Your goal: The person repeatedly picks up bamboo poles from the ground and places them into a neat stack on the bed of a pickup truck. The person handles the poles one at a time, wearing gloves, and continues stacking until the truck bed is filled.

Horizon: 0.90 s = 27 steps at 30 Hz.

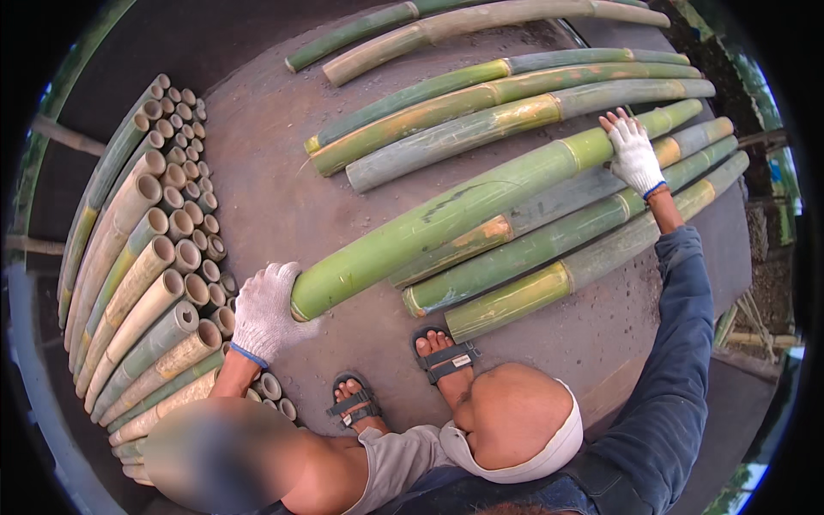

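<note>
Left hand (268,311), white-gloved, cupped over the cut near end of the thick green bamboo pole (455,215); right hand (636,153), gloved too, fingers spread and pressed flat on the same pole far along its length, past a yellowed node, palm down rather than wrapped around. Pole lying slantwise on the grey-brown concrete floor (266,189), topmost of a loose row of similar culms (549,249). Probably heavy and quite stiff, judging by its girth and length; smooth waxy skin likely slick, so best taken at the end and near a node ring, where a palm can catch. Glossy green surface, dark scuff marks mid-length, pale yellow bands at the joints, hollow cut end hidden under the glove. Just below, two sandalled feet (403,373) on the floor. To the left, a stack of short cut bamboo tubes (184,232), open ends up, beside longer pale lengths. Farther off, more green poles (481,94) spread across the floor toward the rim.
</note>
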Each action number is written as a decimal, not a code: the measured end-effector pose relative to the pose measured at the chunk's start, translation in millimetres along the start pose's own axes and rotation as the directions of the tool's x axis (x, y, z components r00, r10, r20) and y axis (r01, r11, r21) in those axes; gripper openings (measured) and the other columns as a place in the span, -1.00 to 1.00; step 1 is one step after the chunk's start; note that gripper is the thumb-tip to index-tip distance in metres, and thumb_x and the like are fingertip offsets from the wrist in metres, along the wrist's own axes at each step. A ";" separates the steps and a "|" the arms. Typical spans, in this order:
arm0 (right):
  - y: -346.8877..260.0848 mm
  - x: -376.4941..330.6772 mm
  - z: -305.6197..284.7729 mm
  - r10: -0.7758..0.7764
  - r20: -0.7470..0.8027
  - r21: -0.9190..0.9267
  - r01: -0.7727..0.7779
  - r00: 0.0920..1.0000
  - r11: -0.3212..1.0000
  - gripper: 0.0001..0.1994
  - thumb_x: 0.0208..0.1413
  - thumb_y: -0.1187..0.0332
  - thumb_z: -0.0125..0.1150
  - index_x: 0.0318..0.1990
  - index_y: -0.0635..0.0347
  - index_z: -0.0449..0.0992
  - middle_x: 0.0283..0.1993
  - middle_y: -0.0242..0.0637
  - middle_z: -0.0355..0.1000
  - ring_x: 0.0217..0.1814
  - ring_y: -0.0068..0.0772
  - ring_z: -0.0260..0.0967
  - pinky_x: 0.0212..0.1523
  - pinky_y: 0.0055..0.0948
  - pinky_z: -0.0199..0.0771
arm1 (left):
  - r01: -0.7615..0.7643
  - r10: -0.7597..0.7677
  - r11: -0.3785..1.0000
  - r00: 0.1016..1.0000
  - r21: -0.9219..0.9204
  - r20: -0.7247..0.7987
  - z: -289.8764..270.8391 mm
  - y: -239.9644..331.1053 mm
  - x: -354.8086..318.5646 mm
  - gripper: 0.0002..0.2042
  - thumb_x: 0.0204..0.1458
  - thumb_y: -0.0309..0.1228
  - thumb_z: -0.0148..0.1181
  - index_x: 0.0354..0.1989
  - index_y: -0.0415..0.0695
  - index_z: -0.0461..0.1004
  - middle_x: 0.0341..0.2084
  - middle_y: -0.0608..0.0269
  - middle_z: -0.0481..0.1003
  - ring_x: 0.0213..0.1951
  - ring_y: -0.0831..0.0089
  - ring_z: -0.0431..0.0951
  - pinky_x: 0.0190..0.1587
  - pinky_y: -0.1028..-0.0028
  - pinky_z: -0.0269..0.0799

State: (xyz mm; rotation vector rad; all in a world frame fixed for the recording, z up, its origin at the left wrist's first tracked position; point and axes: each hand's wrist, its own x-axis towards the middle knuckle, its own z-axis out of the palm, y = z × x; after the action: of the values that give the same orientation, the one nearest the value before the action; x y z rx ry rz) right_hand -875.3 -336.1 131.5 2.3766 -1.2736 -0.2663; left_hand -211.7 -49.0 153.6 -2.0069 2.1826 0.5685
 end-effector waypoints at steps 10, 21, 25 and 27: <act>-230.7 53.9 -97.6 -0.406 0.002 0.413 0.369 0.914 0.833 -0.10 -0.20 0.02 0.72 0.26 0.42 0.50 0.42 0.47 0.34 0.51 0.48 0.34 0.41 0.12 0.51 | 0.700 -0.483 0.659 0.673 0.274 -0.560 4.5 -129.0 -289.9 -0.26 -0.07 -0.17 0.57 0.38 0.09 0.49 0.30 0.07 0.50 0.42 -0.04 0.43 0.48 -0.01 0.34; -538.3 116.0 -296.8 -0.420 -0.643 0.600 0.762 0.640 0.243 -0.28 0.14 0.38 0.59 0.46 0.16 0.43 0.40 0.06 0.45 0.48 0.22 0.38 0.59 0.15 0.20 | 0.341 -0.281 0.940 0.755 -0.011 -0.592 81.5 -148.1 -234.3 -0.01 0.01 0.38 0.42 0.55 0.07 0.36 0.52 -0.08 0.29 0.61 -0.20 0.14 0.62 -0.30 -0.04; -437.1 112.3 -227.0 -0.683 -0.088 0.560 0.603 0.725 0.568 0.19 -0.27 -0.11 0.80 0.52 0.32 0.34 0.43 0.20 0.38 0.55 0.34 0.28 0.53 0.22 0.28 | 0.465 -0.438 0.880 0.726 -0.090 -0.530 95.4 -204.4 -252.3 0.03 0.02 0.46 0.33 0.58 0.04 0.33 0.55 -0.12 0.25 0.63 -0.20 0.08 0.61 -0.36 -0.12; -405.5 103.2 -188.2 -0.653 0.089 0.867 0.265 0.752 0.423 0.16 -0.27 -0.14 0.83 0.44 0.37 0.37 0.33 0.18 0.44 0.40 0.29 0.40 0.39 0.12 0.44 | 0.443 -0.416 0.891 0.717 -0.094 -0.559 95.5 -227.8 -262.3 0.05 0.02 0.47 0.32 0.59 0.02 0.32 0.56 -0.13 0.24 0.64 -0.20 0.06 0.62 -0.36 -0.13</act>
State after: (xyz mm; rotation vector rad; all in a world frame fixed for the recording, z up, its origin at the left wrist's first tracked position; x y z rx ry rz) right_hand -447.2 -171.8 117.6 3.7011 -0.9127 -0.4495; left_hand 25.7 218.7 110.9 -2.8039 1.8014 -0.1790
